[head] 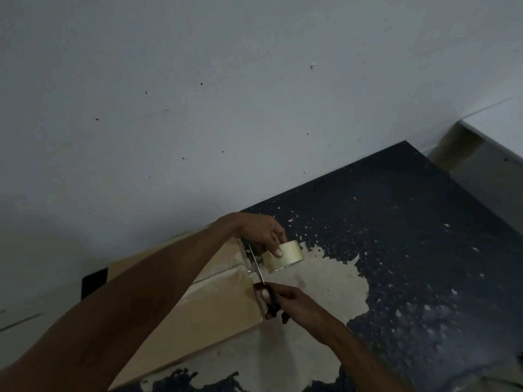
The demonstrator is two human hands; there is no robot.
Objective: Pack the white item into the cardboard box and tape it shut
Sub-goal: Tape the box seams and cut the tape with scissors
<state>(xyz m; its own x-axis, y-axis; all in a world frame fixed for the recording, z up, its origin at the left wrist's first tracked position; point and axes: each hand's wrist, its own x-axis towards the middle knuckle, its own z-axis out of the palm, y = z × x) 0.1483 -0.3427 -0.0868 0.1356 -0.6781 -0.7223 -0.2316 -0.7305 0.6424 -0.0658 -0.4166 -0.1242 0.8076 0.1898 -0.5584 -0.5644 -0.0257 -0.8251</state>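
The cardboard box (215, 309) lies flat on the table with both top flaps folded down. They meet in a seam (220, 274) that runs along its length. Glossy clear tape shows on the flaps near the box's right end. With the flaps down, anything inside the box is hidden.

Just off that right end, the left hand (261, 232) grips a roll of clear packing tape (285, 257), thumb pressed on the roll's outer face. A short strip of tape (249, 268) stretches from the roll back to the box's edge. At the near right corner of the box, the right hand (294, 302) is curled round the black handles of a pair of scissors (273, 301). Their thin blades reach up across the strip, between roll and box.

At the box's far left end sits a black rectangle (94, 282). It may be a label or a separate dark thing; the dim light leaves that unclear, and no lettering can be read on it.

The table (410, 236) is black, and beside and in front of the box its coating has flaked away to a pale layer (ragged edges, with flecks scattered further right). Behind the box rises a grey-white wall (198, 108) dotted with small dark holes. Well off to the box's right, past the table's corner, stands a pale ledge (498, 128).
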